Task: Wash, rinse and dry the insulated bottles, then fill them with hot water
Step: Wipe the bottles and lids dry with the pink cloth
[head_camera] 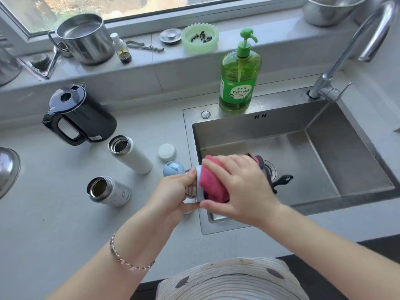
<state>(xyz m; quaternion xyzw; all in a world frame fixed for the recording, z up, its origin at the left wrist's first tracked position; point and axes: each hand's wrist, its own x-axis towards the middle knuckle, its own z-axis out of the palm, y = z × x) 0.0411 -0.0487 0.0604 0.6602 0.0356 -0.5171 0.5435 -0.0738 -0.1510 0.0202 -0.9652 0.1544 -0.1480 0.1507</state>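
The sink (pixel 324 135) looks bare apart from a dark strap by the drain, and the tap isn't running. On the table (pixel 54 224) left of it stands a black kettle (pixel 80 115), lid closed, so can't tell if it has water in it. Green dish soap bottle (pixel 239 70) on the sink rim is mostly full.

Two insulated bottles stand open on the table: the tall white bottle (pixel 132 154) and the shorter printed bottle (pixel 110 191), both looking empty inside, so my guess is they're washed and waiting for hot water. Two caps, a white cap (pixel 167 152) and a blue cap (pixel 173 168), sit near the sink edge.

The third one, a light blue bottle (pixel 198 187), is held sideways over the sink's near-left corner. Left hand (pixel 175 191) is closed round its metal neck, right hand (pixel 236 187) is wrapped over a pink cloth (pixel 211 182) pressed round the body. Looks like drying or wiping, so filling all three is still left, plus the caps
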